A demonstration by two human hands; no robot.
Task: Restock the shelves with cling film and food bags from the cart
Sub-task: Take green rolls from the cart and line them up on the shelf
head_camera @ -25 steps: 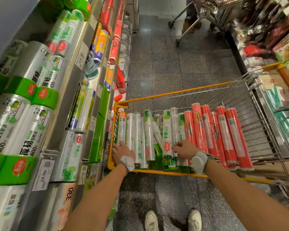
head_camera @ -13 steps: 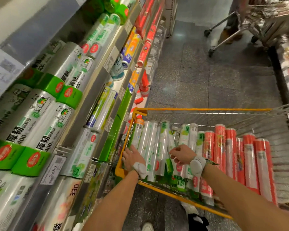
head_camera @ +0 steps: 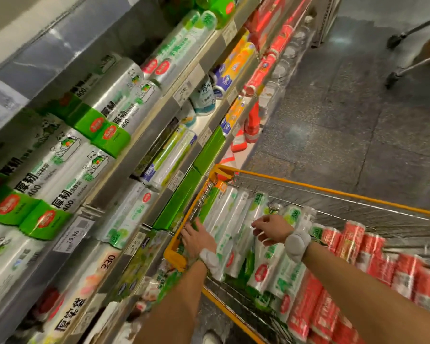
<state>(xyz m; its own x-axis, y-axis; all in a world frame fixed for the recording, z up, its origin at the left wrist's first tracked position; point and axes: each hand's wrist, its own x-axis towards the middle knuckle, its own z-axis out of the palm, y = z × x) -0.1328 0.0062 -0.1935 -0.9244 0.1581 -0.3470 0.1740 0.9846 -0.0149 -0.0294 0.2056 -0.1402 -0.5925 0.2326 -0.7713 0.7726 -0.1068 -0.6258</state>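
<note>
A yellow-rimmed wire cart (head_camera: 333, 192) stands against the shelves (head_camera: 144, 155) on my left. In it lie several white-and-green film rolls (head_camera: 236, 219) on the left side and several red rolls (head_camera: 345, 244) on the right. My left hand (head_camera: 196, 238) rests with fairly straight fingers on the leftmost rolls, next to the cart's near-left corner. Just above the white-and-green rolls hovers my right hand (head_camera: 268, 229), fingers loosely curled and holding nothing. Both wrists wear white bands. The shelves hold large white rolls with green bands (head_camera: 67, 175) and green boxes (head_camera: 184, 194).
Price tags line the shelf edges, one reading 19.90 (head_camera: 72, 235). Red packs (head_camera: 251, 125) stand on a lower shelf further along. The wheels of another cart (head_camera: 392, 78) show at the top right on the grey stone floor. My shoe (head_camera: 211, 338) is below.
The view has swung left toward the shelves. My right hand has lifted off the rolls and now hovers above them. My left hand stays on the leftmost rolls.
</note>
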